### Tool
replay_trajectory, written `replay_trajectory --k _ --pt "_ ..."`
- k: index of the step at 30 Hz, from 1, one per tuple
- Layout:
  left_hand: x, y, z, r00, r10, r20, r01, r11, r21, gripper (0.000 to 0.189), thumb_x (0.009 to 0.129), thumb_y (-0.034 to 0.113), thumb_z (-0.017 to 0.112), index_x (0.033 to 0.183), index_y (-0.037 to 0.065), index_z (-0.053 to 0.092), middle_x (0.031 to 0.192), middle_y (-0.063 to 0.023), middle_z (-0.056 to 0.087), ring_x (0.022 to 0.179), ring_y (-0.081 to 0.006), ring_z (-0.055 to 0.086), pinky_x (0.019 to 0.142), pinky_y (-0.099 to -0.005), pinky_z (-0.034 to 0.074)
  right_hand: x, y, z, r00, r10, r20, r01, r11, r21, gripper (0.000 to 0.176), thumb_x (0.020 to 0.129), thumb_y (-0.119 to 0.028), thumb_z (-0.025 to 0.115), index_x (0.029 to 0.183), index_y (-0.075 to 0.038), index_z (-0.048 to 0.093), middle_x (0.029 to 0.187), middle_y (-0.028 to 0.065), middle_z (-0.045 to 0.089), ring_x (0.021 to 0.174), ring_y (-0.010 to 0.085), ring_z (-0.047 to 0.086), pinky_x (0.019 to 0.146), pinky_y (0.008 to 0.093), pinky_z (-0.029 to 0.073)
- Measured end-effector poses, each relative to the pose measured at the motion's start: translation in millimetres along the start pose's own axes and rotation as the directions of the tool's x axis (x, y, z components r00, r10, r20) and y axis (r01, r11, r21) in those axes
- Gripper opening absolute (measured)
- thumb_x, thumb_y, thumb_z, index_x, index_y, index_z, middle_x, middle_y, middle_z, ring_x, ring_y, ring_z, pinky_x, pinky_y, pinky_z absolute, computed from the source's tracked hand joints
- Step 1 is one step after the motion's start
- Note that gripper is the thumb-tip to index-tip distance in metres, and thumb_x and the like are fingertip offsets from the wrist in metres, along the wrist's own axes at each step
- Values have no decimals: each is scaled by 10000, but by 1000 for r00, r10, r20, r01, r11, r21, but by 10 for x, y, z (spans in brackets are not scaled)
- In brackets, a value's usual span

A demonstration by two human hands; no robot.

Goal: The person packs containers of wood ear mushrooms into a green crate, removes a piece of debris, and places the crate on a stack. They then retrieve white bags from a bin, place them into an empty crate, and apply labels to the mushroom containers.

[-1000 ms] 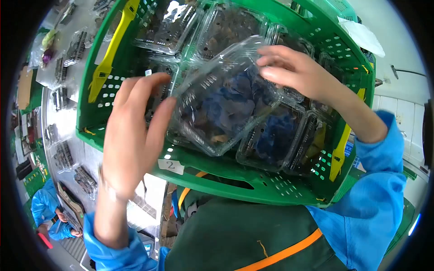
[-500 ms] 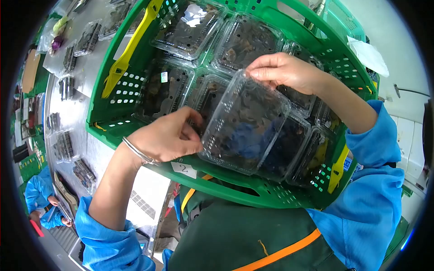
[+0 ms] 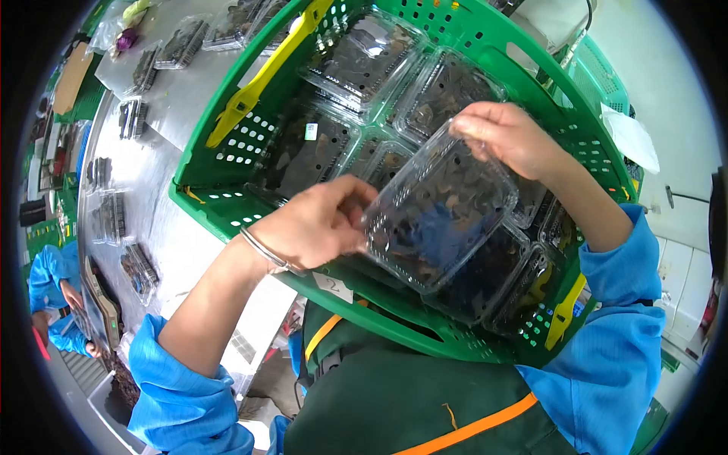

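My left hand point(image 3: 322, 225), with a bangle at the wrist, grips the lower left side of a clear plastic clamshell box point(image 3: 447, 216). My right hand point(image 3: 512, 142) pinches that box's upper edge between thumb and fingers. The box is tilted over the other boxes and has dark brown pieces in or behind it; its clear lid makes this hard to tell. Beneath it is a green plastic crate point(image 3: 199, 203) with several similar packed boxes, among them one with a small white-green sticker point(image 3: 311, 132). Part of the lower row is hidden by the held box.
Yellow handles point(image 3: 265, 76) sit on the crate's ends, and a paper label "2" point(image 3: 334, 287) on its near rim. Several packed boxes point(image 3: 139, 271) lie on the metal table point(image 3: 163, 155) at left. A co-worker's blue sleeve point(image 3: 53, 277) shows at far left.
The whole view has shifted, so crate and table appear farther right. Both hands keep their hold on the box, with little visible movement relative to the crate.
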State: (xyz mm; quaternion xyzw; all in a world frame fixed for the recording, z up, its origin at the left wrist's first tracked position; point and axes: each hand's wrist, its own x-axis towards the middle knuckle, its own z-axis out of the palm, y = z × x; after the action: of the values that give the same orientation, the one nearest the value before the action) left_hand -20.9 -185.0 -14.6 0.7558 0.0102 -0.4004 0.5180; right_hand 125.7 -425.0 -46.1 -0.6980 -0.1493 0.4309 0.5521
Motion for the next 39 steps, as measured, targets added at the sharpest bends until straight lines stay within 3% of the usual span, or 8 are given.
replay_trajectory --k 11,16,24,26,29,33,36,39 --pt "-1044 4 -500 796 210 -567 -206 976 72 468 813 103 598 1240 22 425 1049 -101 550 869 -131 583 745 -247 469 713 -761 579 937 -350 -19 343 927 -153 291 870 -289 540 931 -17 625 664 -6 533 586 62 448 535 227 377" --pt "-2051 -575 -256 302 -13 -953 -138 989 -57 224 896 184 509 992 -9 567 644 -21 538 528 -70 520 486 -183 425 1316 -245 1015 688 -708 161 528 336 -780 429 876 -331 499 1201 -51 488 1221 161 484 1091 292 492 913 383 383" --pt "-3051 -2793 1353 -303 -622 -722 -411 769 -490 326 889 317 514 810 4 565 431 -3 396 363 -90 383 361 -234 294 944 -416 1518 609 -657 444 363 -266 -893 342 860 -216 525 1173 -78 504 1199 133 499 1114 273 468 936 370 348" --pt "-3258 -3141 1763 -281 -715 -640 -481 682 -551 342 884 291 520 830 -42 574 553 -59 530 514 -137 523 539 -260 444 584 -660 1558 663 -710 237 510 197 -837 284 848 -143 548 1111 -40 524 1081 108 559 1025 199 522 888 302 379" --pt "-3414 -3579 2218 -373 -322 -870 359 815 -456 374 812 144 588 1103 -76 503 1081 -196 548 988 -303 524 865 -370 405 -341 -997 1698 892 -445 -77 313 732 -605 223 879 -126 490 682 -25 512 647 6 481 589 70 442 581 206 360" --pt "-3273 -4065 1939 -284 -126 -950 418 876 -241 449 796 103 568 1196 -48 431 1190 -235 462 1140 -382 404 950 -429 317 -773 -326 2716 770 -507 388 597 786 -158 232 825 -113 536 603 -49 516 633 54 519 554 138 482 489 279 395" --pt "-3182 -4173 1083 -292 92 -952 410 911 -38 412 771 83 574 1169 28 482 1160 -180 496 1137 -346 418 973 -437 268 -388 200 3928 667 -358 653 725 513 -459 249 811 -103 579 1023 17 526 1012 129 511 869 226 518 701 300 446" --pt "-3284 -3865 729 -199 123 -972 408 912 32 341 784 105 584 1117 66 521 1098 -110 543 1072 -298 469 943 -389 300 237 584 4792 821 -326 469 553 661 -507 522 798 -186 593 1229 19 383 1240 181 369 1079 302 456 914 359 378"
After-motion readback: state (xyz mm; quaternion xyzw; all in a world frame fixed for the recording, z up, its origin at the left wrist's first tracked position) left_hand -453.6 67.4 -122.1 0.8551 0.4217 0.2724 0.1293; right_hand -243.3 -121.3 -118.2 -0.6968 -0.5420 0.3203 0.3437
